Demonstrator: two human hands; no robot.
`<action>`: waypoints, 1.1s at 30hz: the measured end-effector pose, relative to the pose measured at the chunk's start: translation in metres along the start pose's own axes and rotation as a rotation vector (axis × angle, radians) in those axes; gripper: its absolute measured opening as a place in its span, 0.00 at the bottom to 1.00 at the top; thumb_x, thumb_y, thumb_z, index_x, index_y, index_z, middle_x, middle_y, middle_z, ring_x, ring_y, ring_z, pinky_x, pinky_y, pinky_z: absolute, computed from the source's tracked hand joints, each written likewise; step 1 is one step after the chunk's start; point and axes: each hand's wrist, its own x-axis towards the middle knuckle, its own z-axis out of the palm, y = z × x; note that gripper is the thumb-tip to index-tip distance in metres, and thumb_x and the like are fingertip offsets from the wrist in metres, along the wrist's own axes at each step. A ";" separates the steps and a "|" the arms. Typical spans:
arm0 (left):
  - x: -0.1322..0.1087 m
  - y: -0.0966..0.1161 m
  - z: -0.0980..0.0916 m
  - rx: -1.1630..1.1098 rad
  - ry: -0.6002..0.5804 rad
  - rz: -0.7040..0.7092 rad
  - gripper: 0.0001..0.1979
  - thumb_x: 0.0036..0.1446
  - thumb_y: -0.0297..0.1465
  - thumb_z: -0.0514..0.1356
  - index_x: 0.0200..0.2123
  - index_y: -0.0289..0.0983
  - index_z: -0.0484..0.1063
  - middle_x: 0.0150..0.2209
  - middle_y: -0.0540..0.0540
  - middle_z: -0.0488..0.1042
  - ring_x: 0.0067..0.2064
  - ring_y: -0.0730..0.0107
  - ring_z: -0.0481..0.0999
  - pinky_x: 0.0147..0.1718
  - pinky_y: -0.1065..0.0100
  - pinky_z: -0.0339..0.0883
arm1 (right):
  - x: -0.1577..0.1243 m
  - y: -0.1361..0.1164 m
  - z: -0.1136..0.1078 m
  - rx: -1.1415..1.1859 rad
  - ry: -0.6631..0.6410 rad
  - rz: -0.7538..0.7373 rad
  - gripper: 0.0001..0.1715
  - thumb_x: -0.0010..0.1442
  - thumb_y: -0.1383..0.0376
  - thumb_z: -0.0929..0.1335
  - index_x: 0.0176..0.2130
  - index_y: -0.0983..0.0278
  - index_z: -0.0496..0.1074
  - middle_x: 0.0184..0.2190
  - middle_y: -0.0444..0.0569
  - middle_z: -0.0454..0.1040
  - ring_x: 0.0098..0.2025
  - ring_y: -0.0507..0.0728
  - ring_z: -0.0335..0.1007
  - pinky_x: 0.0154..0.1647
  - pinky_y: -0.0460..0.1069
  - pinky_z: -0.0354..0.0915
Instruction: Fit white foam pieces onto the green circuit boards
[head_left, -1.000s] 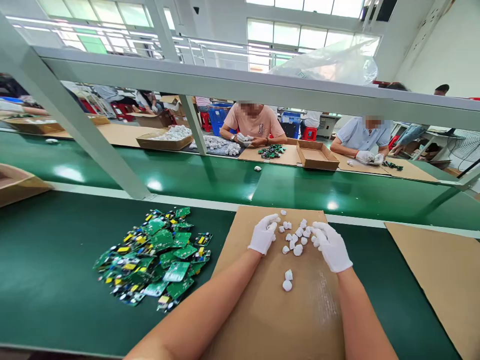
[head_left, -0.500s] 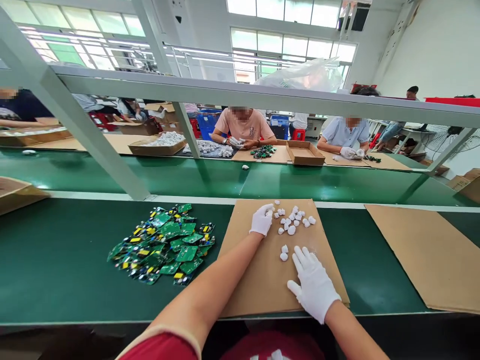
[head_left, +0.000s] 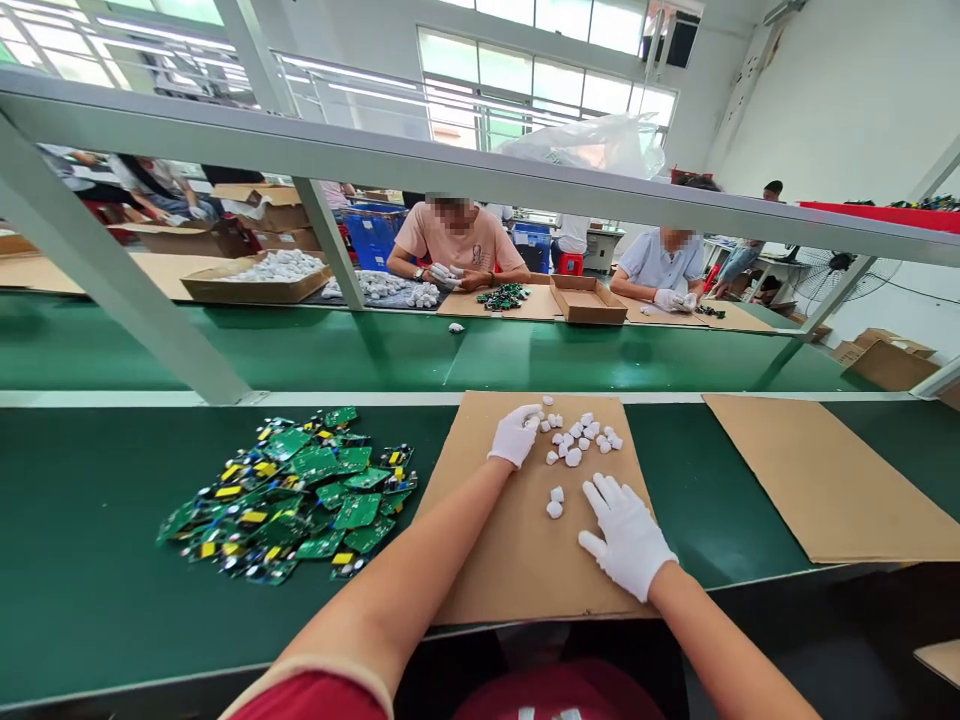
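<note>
My left hand, in a white glove, is at the far left part of a brown cardboard sheet. Its fingers are curled together beside a loose cluster of small white pieces; what they hold is hidden. My right hand, gloved too, lies flat with spread fingers on the right side of the sheet. Two white pieces sit close together to the left of its fingertips. Left of the cardboard, a heap of green circuit boards with yellow and blue parts lies on the dark green bench.
Another cardboard sheet lies to the right. A slanted metal post and a long shelf beam stand ahead. Across the green belt, two co-workers sit near a carton of white pieces and a shallow box.
The whole view has tilted, and the far bench has shifted left. Both hands stay almost in the same places on the cardboard, the left curled and the right flat.
</note>
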 end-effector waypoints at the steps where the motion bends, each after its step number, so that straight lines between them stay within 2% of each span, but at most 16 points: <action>1: 0.000 0.000 0.000 -0.012 -0.007 -0.005 0.15 0.48 0.29 0.58 0.42 0.36 0.73 0.39 0.43 0.77 0.34 0.70 0.74 0.37 0.68 0.68 | 0.003 0.005 -0.002 -0.009 0.003 -0.001 0.37 0.58 0.53 0.61 0.62 0.62 0.52 0.64 0.54 0.48 0.64 0.65 0.43 0.61 0.59 0.42; 4: -0.001 0.000 -0.003 -0.036 -0.027 -0.015 0.17 0.47 0.31 0.58 0.42 0.35 0.72 0.41 0.42 0.76 0.31 0.73 0.73 0.29 0.72 0.68 | 0.021 0.025 -0.009 -0.050 0.048 0.009 0.29 0.60 0.58 0.60 0.60 0.60 0.58 0.63 0.53 0.53 0.63 0.65 0.48 0.59 0.60 0.47; 6: -0.001 0.000 -0.007 -0.055 -0.043 -0.021 0.18 0.47 0.33 0.59 0.43 0.35 0.72 0.42 0.42 0.76 0.29 0.73 0.72 0.24 0.73 0.67 | 0.031 0.036 -0.012 -0.082 0.108 0.095 0.27 0.61 0.61 0.59 0.58 0.63 0.61 0.61 0.56 0.56 0.61 0.66 0.50 0.58 0.60 0.50; 8: -0.001 0.000 -0.010 -0.075 -0.061 -0.030 0.19 0.47 0.35 0.59 0.43 0.35 0.72 0.41 0.42 0.76 0.28 0.74 0.72 0.22 0.73 0.66 | 0.033 0.037 -0.010 -0.099 0.152 0.186 0.25 0.61 0.62 0.57 0.56 0.67 0.64 0.59 0.59 0.60 0.60 0.67 0.52 0.57 0.61 0.51; 9: -0.001 0.001 -0.011 -0.085 -0.068 -0.036 0.19 0.47 0.35 0.59 0.43 0.35 0.72 0.40 0.42 0.76 0.28 0.73 0.72 0.21 0.73 0.66 | 0.032 0.034 -0.007 -0.096 0.157 0.183 0.26 0.61 0.62 0.58 0.55 0.68 0.65 0.58 0.59 0.61 0.60 0.67 0.52 0.57 0.61 0.51; 10: -0.001 0.002 -0.012 -0.093 -0.073 -0.042 0.19 0.47 0.35 0.59 0.43 0.35 0.72 0.40 0.42 0.76 0.28 0.73 0.73 0.21 0.73 0.66 | 0.029 0.030 -0.004 -0.088 0.148 0.149 0.25 0.60 0.61 0.59 0.55 0.67 0.65 0.58 0.57 0.62 0.60 0.67 0.53 0.58 0.61 0.50; 12: 0.000 0.003 -0.014 -0.106 -0.079 -0.057 0.19 0.47 0.35 0.59 0.43 0.34 0.72 0.40 0.41 0.76 0.31 0.70 0.74 0.22 0.72 0.67 | 0.024 0.021 0.003 -0.037 0.124 -0.059 0.29 0.58 0.59 0.62 0.58 0.64 0.61 0.60 0.53 0.58 0.62 0.65 0.50 0.61 0.60 0.47; 13: 0.000 0.005 -0.015 -0.111 -0.081 -0.064 0.19 0.46 0.35 0.60 0.43 0.34 0.72 0.40 0.41 0.76 0.34 0.68 0.75 0.23 0.72 0.68 | 0.022 0.018 0.006 -0.015 0.124 -0.112 0.28 0.58 0.61 0.62 0.58 0.63 0.61 0.60 0.52 0.59 0.61 0.64 0.51 0.61 0.59 0.48; 16: 0.001 0.008 -0.017 -0.118 -0.089 -0.083 0.19 0.45 0.35 0.61 0.42 0.33 0.72 0.40 0.40 0.77 0.40 0.64 0.75 0.26 0.72 0.70 | 0.019 0.026 0.007 0.057 0.220 -0.085 0.23 0.60 0.70 0.57 0.53 0.63 0.67 0.51 0.53 0.70 0.53 0.60 0.64 0.54 0.56 0.59; 18: 0.002 0.009 -0.017 -0.117 -0.088 -0.092 0.19 0.45 0.35 0.61 0.42 0.34 0.72 0.40 0.40 0.77 0.42 0.62 0.74 0.28 0.71 0.70 | 0.010 0.038 0.002 0.119 0.348 -0.006 0.24 0.61 0.72 0.55 0.52 0.64 0.67 0.44 0.55 0.74 0.47 0.59 0.68 0.48 0.55 0.64; 20: 0.001 0.010 -0.017 -0.113 -0.086 -0.099 0.19 0.45 0.35 0.61 0.42 0.34 0.72 0.40 0.40 0.77 0.43 0.62 0.74 0.29 0.71 0.70 | -0.011 0.042 -0.001 0.189 0.463 -0.006 0.25 0.61 0.71 0.55 0.55 0.61 0.63 0.44 0.54 0.73 0.45 0.59 0.68 0.46 0.56 0.65; 23: 0.001 0.010 -0.016 -0.106 -0.080 -0.101 0.19 0.46 0.34 0.60 0.42 0.34 0.72 0.40 0.40 0.77 0.42 0.62 0.75 0.29 0.70 0.71 | -0.056 0.029 0.005 0.312 0.512 -0.137 0.33 0.59 0.73 0.59 0.61 0.54 0.52 0.39 0.50 0.74 0.40 0.58 0.70 0.40 0.55 0.67; 26: 0.001 0.006 -0.015 -0.100 -0.070 -0.091 0.19 0.46 0.34 0.60 0.43 0.34 0.72 0.40 0.40 0.76 0.42 0.63 0.74 0.27 0.72 0.70 | -0.086 0.007 0.022 0.445 0.552 -0.215 0.34 0.59 0.72 0.59 0.62 0.57 0.48 0.31 0.49 0.74 0.31 0.57 0.69 0.31 0.53 0.67; 28: 0.003 0.003 -0.015 -0.095 -0.060 -0.085 0.19 0.46 0.34 0.60 0.43 0.34 0.72 0.40 0.40 0.76 0.42 0.63 0.74 0.26 0.73 0.70 | -0.088 0.001 0.032 0.478 0.591 -0.205 0.32 0.60 0.70 0.59 0.61 0.57 0.50 0.29 0.48 0.74 0.29 0.57 0.68 0.29 0.53 0.66; 30: 0.004 0.001 -0.014 -0.090 -0.045 -0.084 0.19 0.46 0.33 0.60 0.43 0.34 0.72 0.41 0.40 0.76 0.41 0.64 0.74 0.24 0.74 0.69 | -0.081 0.001 0.037 0.492 0.633 -0.131 0.29 0.60 0.70 0.60 0.59 0.56 0.54 0.28 0.48 0.73 0.28 0.56 0.68 0.29 0.52 0.66; 33: 0.006 0.000 -0.011 -0.079 -0.025 -0.095 0.20 0.46 0.34 0.59 0.45 0.33 0.71 0.41 0.40 0.76 0.32 0.70 0.75 0.20 0.75 0.67 | -0.069 0.010 0.035 0.599 0.674 -0.022 0.23 0.61 0.69 0.60 0.55 0.56 0.61 0.26 0.46 0.73 0.28 0.55 0.68 0.30 0.51 0.66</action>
